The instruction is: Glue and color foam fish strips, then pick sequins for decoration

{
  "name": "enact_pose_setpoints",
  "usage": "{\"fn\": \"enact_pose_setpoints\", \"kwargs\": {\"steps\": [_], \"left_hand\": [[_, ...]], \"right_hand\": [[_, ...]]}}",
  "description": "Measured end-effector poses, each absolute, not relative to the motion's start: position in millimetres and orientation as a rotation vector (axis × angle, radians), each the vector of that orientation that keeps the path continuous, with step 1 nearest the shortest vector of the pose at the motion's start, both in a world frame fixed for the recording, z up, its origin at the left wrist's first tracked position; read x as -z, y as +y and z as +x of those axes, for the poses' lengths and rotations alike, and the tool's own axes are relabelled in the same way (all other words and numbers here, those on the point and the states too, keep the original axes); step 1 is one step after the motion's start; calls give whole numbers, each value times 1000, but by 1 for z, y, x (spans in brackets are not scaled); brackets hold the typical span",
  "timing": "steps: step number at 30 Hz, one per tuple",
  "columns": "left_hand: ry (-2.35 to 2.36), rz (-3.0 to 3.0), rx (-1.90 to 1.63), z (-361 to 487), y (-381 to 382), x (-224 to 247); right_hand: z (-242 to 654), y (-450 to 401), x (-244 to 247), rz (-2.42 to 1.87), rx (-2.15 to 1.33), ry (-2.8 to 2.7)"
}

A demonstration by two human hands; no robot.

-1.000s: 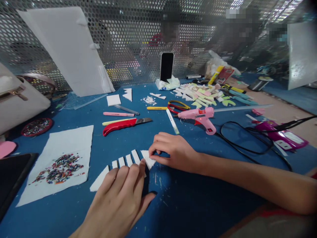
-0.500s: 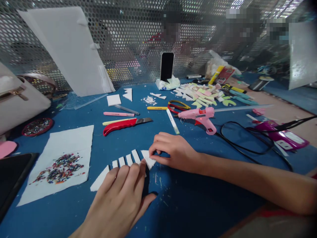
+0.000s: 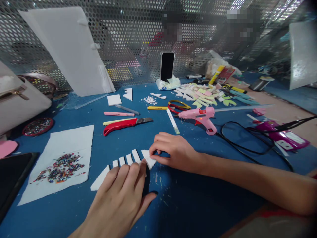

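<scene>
Several short white strips lie in a fanned row on the blue table. My left hand lies palm down over their near ends, its fingers stretched out and its thumb apart; what is beneath the fingers is hidden. A larger white wedge sits just left of it. On the right side of the row, my right hand pinches the edge of a white triangular piece between thumb and forefinger. The tip of my left forefinger is beside that piece.
A red-handled knife lies beyond my hands, with pens near it. The pink glue gun and its black cable are at the right. Colourful beads cover part of a white sheet. A phone stands behind.
</scene>
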State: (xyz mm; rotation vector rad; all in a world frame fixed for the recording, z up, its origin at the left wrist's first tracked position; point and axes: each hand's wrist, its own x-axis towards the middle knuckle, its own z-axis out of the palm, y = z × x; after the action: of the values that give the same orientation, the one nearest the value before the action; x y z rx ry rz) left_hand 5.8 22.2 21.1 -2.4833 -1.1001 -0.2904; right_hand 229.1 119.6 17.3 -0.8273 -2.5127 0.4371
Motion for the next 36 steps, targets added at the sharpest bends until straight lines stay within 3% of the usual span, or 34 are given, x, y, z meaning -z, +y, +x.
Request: {"fn": "enact_pose_setpoints", "kwargs": {"steps": [36], "left_hand": [[-1122, -2503, 287, 6, 22, -20]], "right_hand": [[231, 123, -15, -797, -415, -2505]]}}
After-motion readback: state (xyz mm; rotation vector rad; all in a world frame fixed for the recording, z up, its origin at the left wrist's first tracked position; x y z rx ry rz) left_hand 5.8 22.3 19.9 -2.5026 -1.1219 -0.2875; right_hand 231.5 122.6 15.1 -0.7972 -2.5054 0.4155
